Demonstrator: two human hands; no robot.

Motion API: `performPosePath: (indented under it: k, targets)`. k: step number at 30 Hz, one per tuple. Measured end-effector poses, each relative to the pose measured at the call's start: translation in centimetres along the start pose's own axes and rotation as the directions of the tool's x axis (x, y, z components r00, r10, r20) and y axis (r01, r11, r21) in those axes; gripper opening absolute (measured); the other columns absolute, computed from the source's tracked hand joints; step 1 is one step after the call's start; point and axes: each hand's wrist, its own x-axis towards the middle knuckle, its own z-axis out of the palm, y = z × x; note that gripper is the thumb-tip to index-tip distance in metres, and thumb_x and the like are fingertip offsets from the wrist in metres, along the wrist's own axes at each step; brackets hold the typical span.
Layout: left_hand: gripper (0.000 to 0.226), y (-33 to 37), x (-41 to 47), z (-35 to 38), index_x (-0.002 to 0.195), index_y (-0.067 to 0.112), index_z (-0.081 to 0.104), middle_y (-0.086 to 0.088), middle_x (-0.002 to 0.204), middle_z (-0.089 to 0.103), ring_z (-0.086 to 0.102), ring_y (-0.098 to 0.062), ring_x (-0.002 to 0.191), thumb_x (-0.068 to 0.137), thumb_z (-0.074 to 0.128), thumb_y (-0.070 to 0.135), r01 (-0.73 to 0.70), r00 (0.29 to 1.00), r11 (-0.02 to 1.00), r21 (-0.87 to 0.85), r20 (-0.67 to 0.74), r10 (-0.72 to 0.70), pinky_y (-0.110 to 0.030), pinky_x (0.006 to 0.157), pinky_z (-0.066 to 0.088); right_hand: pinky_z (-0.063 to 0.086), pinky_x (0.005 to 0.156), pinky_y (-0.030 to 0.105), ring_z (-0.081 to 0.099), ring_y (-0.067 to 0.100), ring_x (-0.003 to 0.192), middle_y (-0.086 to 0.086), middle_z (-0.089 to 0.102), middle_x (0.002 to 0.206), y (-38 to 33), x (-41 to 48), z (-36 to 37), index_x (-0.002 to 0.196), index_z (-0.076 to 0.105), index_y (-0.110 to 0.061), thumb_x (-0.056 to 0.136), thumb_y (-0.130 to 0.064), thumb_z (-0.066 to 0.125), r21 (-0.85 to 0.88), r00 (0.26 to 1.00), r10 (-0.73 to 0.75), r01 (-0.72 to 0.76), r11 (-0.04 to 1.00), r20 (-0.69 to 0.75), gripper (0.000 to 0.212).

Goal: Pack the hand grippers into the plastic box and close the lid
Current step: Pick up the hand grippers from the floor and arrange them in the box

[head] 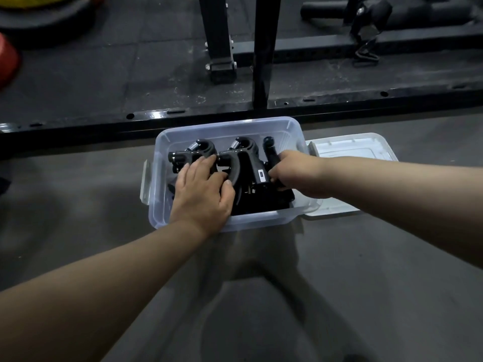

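A clear plastic box [227, 126] sits on the grey floor with several black hand grippers inside. My left hand [202, 190] lies flat on the left hand gripper [193, 152], fingers straight, thumb against the middle hand gripper [248, 158]. My right hand [292, 171] is inside the box at its right side, fingers curled round the handle of a third black hand gripper [270, 152] that stands upright. The box's clear lid [347, 152] lies flat on the floor just right of the box.
A black steel rack base rail [235, 108] runs across the floor right behind the box, with two uprights [264, 48] rising from it. Dark rubber mats lie beyond. A red weight [6, 61] sits at the far left edge.
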Motion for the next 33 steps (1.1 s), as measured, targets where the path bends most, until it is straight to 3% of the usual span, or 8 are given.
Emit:
performPosePath:
  k: [2, 5, 14, 20, 23, 25, 30, 33]
  targets:
    - [0.042, 0.0, 0.0, 0.0, 0.112, 0.02, 0.067, 0.0, 0.151, 0.038, 0.021, -0.015, 0.145, 0.092, 0.035, 0.039, -0.002, 1.0, 1.0, -0.002, -0.005, 0.002, -0.034, 0.12, -0.005, 0.055, 0.083, 0.042, 0.065, 0.037, 0.095, 0.022, 0.067, 0.101, -0.2, -0.3, 0.0, 0.097, 0.063, -0.005, 0.07, -0.012, 0.048, -0.114, 1.0, -0.016, 0.018, 0.993, 0.022, 0.032]
    - [0.042, 0.0, 0.0, 0.0, 0.113, 0.019, 0.066, 0.0, 0.15, 0.039, 0.022, -0.016, 0.144, 0.092, 0.036, 0.039, -0.005, 1.0, 1.0, -0.008, -0.013, 0.005, -0.035, 0.12, -0.003, 0.048, 0.074, 0.034, 0.062, 0.032, 0.092, 0.019, 0.065, 0.106, -0.3, -0.5, -0.5, 0.105, 0.062, -0.01, 0.083, -0.016, 0.048, -0.225, 0.999, -0.051, 0.052, 0.973, 0.013, 0.027]
    - [0.042, -0.1, 0.0, 0.0, 0.11, 0.02, 0.069, 0.001, 0.149, 0.041, 0.024, -0.016, 0.144, 0.091, 0.037, 0.04, -0.003, 1.0, 1.0, 0.001, -0.004, 0.003, -0.039, 0.121, 0.0, 0.04, 0.101, 0.041, 0.046, 0.039, 0.121, 0.02, 0.039, 0.134, 0.8, -0.1, 0.1, 0.143, 0.032, -0.007, 0.099, -0.032, 0.04, -0.666, 0.969, -0.244, 0.204, 0.717, 0.034, 0.051]
    - [0.047, -0.1, 0.0, -0.1, 0.119, 0.023, 0.066, 0.003, 0.15, 0.041, 0.025, -0.015, 0.144, 0.09, 0.035, 0.041, 0.011, 1.0, 1.0, 0.005, -0.001, -0.011, -0.036, 0.121, 0.0, 0.039, 0.103, 0.042, 0.045, 0.037, 0.122, 0.018, 0.046, 0.133, 2.0, 0.2, -1.1, 0.115, 0.058, -0.005, 0.095, -0.022, 0.041, -0.727, 0.879, -0.477, 0.334, 0.601, 0.009, 0.031]
    - [0.052, -0.3, -0.2, -0.5, 0.128, 0.023, 0.06, 0.005, 0.145, 0.048, 0.034, -0.011, 0.139, 0.088, 0.032, 0.039, 0.039, 0.994, 0.999, -0.02, -0.102, -0.041, -0.038, 0.121, 0.011, 0.036, 0.106, 0.05, 0.042, 0.046, 0.128, 0.027, 0.043, 0.142, 3.5, 0.9, -1.8, 0.125, 0.057, 0.004, 0.085, -0.014, 0.043, -0.78, 0.784, -0.617, 0.347, 0.521, -0.063, 0.046]
    - [0.052, -0.7, 0.0, -1.2, 0.128, 0.025, 0.059, 0.008, 0.143, 0.048, 0.035, -0.008, 0.138, 0.087, 0.029, 0.038, 0.111, 0.982, 0.994, -0.021, -0.151, -0.113, -0.039, 0.119, 0.014, 0.04, 0.102, 0.054, 0.045, 0.051, 0.123, 0.034, 0.046, 0.136, 4.9, 1.6, -1.7, 0.12, 0.055, 0.014, 0.079, -0.015, 0.038, -0.784, 0.784, -0.618, 0.348, 0.514, -0.057, 0.053]
    - [0.051, -3.6, -0.2, -1.8, 0.148, 0.027, 0.035, 0.003, 0.157, 0.03, 0.018, -0.013, 0.147, 0.096, 0.032, 0.031, 0.205, 0.978, 0.965, 0.162, 0.01, -0.209, -0.039, 0.121, 0.004, 0.034, 0.106, 0.061, 0.033, 0.05, 0.132, 0.034, 0.041, 0.14, 5.7, 2.2, -0.9, 0.125, 0.05, 0.016, 0.078, -0.01, 0.042, -0.785, 0.764, -0.643, 0.363, 0.502, -0.058, 0.054]
    - [0.053, -3.5, -0.2, -1.6, 0.15, 0.025, 0.031, 0.004, 0.157, 0.03, 0.018, -0.012, 0.147, 0.098, 0.032, 0.032, 0.218, 0.974, 0.964, 0.154, 0.027, -0.224, -0.04, 0.121, 0.001, 0.031, 0.111, 0.055, 0.032, 0.047, 0.135, 0.031, 0.042, 0.141, 5.9, 2.2, -1.0, 0.121, 0.055, 0.014, 0.076, -0.005, 0.045, -0.762, 0.736, -0.671, 0.385, 0.521, -0.087, 0.051]
